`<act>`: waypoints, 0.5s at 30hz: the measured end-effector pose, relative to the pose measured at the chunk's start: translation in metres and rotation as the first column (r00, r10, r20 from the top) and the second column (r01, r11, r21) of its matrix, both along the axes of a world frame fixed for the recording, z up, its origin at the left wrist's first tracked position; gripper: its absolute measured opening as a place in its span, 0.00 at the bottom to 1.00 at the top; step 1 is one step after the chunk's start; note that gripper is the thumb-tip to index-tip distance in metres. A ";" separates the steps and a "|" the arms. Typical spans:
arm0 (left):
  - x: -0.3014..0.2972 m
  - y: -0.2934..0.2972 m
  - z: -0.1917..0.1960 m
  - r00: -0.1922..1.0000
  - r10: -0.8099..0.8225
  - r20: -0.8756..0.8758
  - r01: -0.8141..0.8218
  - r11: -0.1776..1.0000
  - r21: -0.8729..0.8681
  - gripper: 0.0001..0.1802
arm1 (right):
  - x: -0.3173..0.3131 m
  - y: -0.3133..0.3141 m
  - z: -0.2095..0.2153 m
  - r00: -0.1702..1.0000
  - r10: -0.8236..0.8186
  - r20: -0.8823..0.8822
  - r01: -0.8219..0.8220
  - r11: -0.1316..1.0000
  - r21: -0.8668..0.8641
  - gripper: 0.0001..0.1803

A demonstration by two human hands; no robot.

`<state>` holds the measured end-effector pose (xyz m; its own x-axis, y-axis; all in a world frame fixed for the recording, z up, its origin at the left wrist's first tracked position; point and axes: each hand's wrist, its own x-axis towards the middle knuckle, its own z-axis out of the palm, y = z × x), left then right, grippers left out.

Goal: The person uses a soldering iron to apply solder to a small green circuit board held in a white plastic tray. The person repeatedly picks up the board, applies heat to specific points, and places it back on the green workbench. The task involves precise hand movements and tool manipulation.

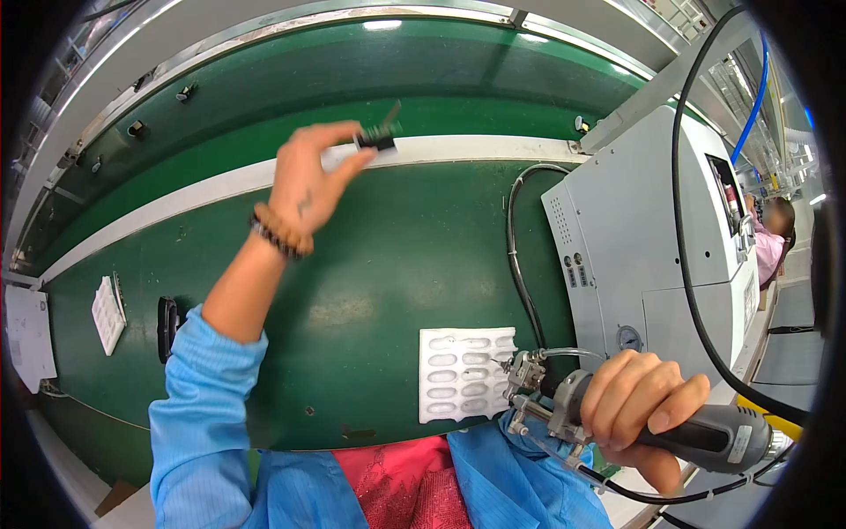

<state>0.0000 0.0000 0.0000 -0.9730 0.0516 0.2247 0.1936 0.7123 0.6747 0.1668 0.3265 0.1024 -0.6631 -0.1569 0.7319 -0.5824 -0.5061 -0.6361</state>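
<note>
Fingers of right hand wrapped tight around grey power screwdriver, low right beside white blister tray; tool looks heavy, rigid, best held mid-barrel. Left hand, arm stretched over green conveyor, pinches small dark part: light, stiff, easily dropped.
</note>
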 end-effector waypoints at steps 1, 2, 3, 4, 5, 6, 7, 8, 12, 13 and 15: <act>-0.009 -0.001 -0.003 0.960 0.064 -0.273 -0.102 0.987 -0.126 0.32 | 0.000 0.000 0.000 1.000 0.008 0.015 -0.008 1.000 -0.003 0.26; -0.011 -0.001 -0.009 0.912 0.141 -0.386 -0.212 0.966 -0.148 0.30 | -0.001 0.000 0.000 0.999 0.018 0.029 -0.018 1.000 -0.006 0.25; 0.005 0.010 -0.004 0.929 0.071 -0.362 -0.113 0.989 -0.096 0.28 | 0.002 0.001 0.003 1.000 0.000 0.026 0.000 1.000 0.011 0.26; 0.024 0.024 0.001 0.932 0.000 -0.362 -0.013 0.999 -0.035 0.27 | 0.001 0.003 0.002 1.000 -0.020 0.002 0.020 0.999 0.032 0.27; 0.056 0.033 0.003 0.960 -0.121 -0.253 0.093 0.989 -0.119 0.23 | -0.002 0.002 -0.002 1.000 -0.015 -0.015 0.015 0.999 0.036 0.28; 0.078 0.043 -0.001 0.884 -0.347 -0.315 0.332 0.938 -0.099 0.20 | -0.002 0.002 0.000 1.000 -0.012 -0.004 0.012 1.000 0.017 0.28; 0.106 0.061 -0.013 0.807 -0.474 -0.353 0.488 0.871 -0.054 0.18 | 0.002 0.004 0.003 1.000 -0.018 0.007 0.018 1.000 0.004 0.28; 0.135 0.067 -0.026 0.731 -0.609 -0.307 0.619 0.782 -0.077 0.19 | 0.001 0.002 0.003 1.000 0.005 0.022 -0.004 1.000 -0.024 0.27; 0.190 0.088 -0.044 0.673 -0.715 -0.191 0.720 0.692 -0.051 0.18 | -0.004 -0.004 -0.003 0.999 -0.018 -0.034 0.015 0.997 -0.078 0.28; 0.192 0.091 -0.045 0.677 -0.713 -0.181 0.718 0.694 -0.049 0.18 | -0.005 -0.006 -0.002 0.999 -0.025 -0.040 0.022 0.998 -0.061 0.28; 0.192 0.088 -0.046 0.692 -0.702 -0.168 0.706 0.707 -0.042 0.17 | -0.006 -0.009 -0.001 0.998 -0.034 -0.050 0.032 0.999 -0.035 0.28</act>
<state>0.1917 0.0884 -0.0463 -0.6039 0.6990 0.3830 0.7372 0.3072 0.6018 0.1613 0.3174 0.1016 -0.6296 -0.1094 0.7692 -0.6302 -0.5071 -0.5880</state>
